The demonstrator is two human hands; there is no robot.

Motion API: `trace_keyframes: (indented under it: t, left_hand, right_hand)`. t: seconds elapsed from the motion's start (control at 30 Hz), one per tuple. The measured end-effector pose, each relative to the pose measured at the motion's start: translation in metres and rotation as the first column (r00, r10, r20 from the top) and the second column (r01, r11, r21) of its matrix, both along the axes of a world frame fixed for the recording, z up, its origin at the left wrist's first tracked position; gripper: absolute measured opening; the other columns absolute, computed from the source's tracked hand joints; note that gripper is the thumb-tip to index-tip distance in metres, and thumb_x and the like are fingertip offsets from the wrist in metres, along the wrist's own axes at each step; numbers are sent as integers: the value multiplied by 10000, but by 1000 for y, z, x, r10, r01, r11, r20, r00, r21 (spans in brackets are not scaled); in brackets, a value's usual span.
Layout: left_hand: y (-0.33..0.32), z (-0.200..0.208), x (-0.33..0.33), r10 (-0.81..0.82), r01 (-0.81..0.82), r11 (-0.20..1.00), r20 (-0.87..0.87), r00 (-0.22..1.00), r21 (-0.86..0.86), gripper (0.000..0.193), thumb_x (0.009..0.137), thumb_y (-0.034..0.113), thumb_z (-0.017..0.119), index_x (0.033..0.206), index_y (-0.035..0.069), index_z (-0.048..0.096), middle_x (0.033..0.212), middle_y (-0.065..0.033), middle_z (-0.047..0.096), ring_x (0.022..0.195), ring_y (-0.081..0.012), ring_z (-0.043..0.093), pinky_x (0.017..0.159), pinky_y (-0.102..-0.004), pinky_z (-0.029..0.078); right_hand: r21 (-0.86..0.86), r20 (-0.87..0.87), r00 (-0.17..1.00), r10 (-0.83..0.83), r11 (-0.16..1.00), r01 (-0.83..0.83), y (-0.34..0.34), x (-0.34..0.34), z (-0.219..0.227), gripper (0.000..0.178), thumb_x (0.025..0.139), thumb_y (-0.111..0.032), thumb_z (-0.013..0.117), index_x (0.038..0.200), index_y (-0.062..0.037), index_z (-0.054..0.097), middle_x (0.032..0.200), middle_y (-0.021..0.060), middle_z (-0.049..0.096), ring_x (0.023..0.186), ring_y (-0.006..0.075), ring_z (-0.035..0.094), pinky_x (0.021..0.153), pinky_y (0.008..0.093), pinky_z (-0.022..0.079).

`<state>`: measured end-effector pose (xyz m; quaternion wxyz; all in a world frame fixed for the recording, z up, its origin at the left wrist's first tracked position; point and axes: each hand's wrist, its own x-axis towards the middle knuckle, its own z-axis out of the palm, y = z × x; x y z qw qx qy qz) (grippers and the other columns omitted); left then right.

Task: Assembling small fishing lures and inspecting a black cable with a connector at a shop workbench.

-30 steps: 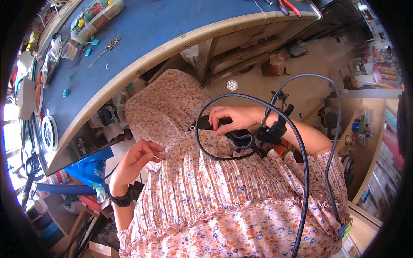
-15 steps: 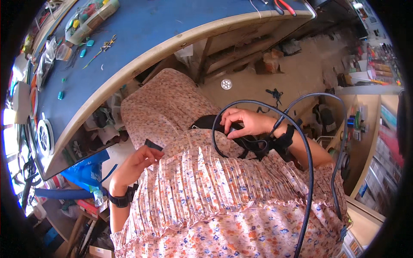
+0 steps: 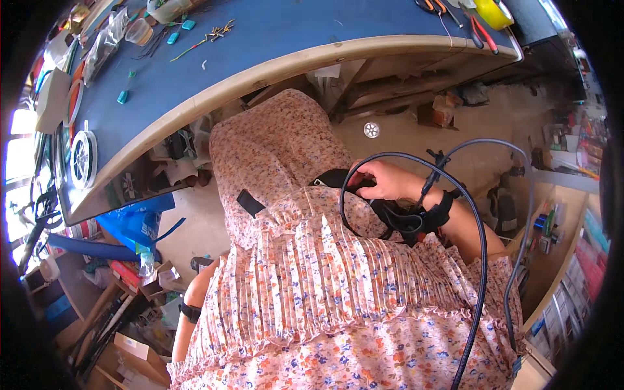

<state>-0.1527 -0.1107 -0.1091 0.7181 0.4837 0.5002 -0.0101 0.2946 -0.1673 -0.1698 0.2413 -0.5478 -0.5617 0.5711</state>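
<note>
My right hand (image 3: 385,181) is at a black fabric pouch (image 3: 331,177) on my lap. Its fingers curl in at the pouch, closed, and their tips are hidden. A black strap (image 3: 448,208) wraps that wrist, with a black cable (image 3: 478,260) looping round it. Below the hand lies a bundle of black cords (image 3: 406,221). Of my left arm only the forearm (image 3: 198,286) with a black wristband (image 3: 190,312) shows; the hand is hidden behind my floral dress. A short black strap end (image 3: 250,203) lies loose on the dress over my lap.
A blue-topped workbench (image 3: 260,55) curves ahead, holding red-handled pliers (image 3: 481,36), yellow tape (image 3: 494,13) and a white spool (image 3: 83,159). A blue bag (image 3: 140,221) hangs at left. Open boxes (image 3: 133,354) stand lower left, a wooden drawer (image 3: 552,247) at right.
My left hand has left the black strap end and dropped back out of sight beside my body. My right hand's fingers have curled further in at the pouch. The view has shifted.
</note>
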Motion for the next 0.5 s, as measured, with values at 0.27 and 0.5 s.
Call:
trace_keyframes:
  t: [0.27,0.5]
  left_hand:
    - [17,-2,25,-77,79,996,54,996,-30,302,905,223,613,1096,-4,563,1034,-63,610,928,-146,537,827,-293,437]
    - [33,-12,48,-180,185,981,87,980,-62,303,910,228,609,1096,-8,566,1023,-58,615,918,-138,537,818,-289,439]
  right_hand:
    - [-87,162,987,-19,996,34,8,-1,6,149,731,-115,726,828,-28,655,698,50,633,645,140,592,594,294,458]
    - [-43,153,986,-63,997,70,-11,9,4,144,750,-128,739,805,-22,657,700,33,624,661,125,578,622,276,449]
